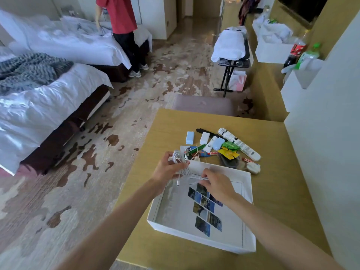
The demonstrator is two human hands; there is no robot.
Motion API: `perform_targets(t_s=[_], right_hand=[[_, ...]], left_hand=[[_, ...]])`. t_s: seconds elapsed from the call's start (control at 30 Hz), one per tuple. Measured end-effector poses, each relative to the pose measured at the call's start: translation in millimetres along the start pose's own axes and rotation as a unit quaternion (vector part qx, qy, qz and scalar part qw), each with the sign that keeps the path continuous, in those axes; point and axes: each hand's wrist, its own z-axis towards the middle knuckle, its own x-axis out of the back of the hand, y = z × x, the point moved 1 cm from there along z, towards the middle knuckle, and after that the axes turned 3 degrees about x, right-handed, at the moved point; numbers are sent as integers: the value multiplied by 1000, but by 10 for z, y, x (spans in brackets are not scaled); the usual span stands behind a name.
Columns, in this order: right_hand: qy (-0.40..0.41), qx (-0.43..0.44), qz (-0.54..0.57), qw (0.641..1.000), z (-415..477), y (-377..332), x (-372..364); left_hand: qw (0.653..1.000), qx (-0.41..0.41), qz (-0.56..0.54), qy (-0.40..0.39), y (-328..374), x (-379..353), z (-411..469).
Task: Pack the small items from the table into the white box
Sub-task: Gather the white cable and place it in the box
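Above the white box (202,241), both hands' fingers (204,175) gripping a white cable (183,164), plug end down.

Print on the white tube (238,143) is too blurred to read.

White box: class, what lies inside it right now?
Inside the white box lies only a printed sheet with photo tiles. The right hand covers part of it; both hands hold a white cable above.
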Motion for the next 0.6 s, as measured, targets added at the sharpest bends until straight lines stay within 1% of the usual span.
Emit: perform_targets(t_s=[0.07, 0.17, 0.23, 0.47, 0.53, 0.6], right_hand=[[9, 17, -60, 998, 10, -17, -7], [-11, 44, -196, 980, 18, -24, -11], [-8, 33, -231, 972, 12, -5, -8], [9, -17, -260, 965, -14, -63, -36], [31, -37, -251, 967, -33, -86, -62], [54, -71, -219, 972, -45, -99, -79]], left_hand=[[999, 2, -8, -32, 9, 11, 6], [999, 6, -4, -54, 43, 34, 49], [998, 6, 6, -65, 64, 46, 85], [992, 1, 71, -102, 90, 78, 163], [991, 0, 83, -109, 88, 93, 185], [989, 4, 93, -113, 87, 100, 206]])
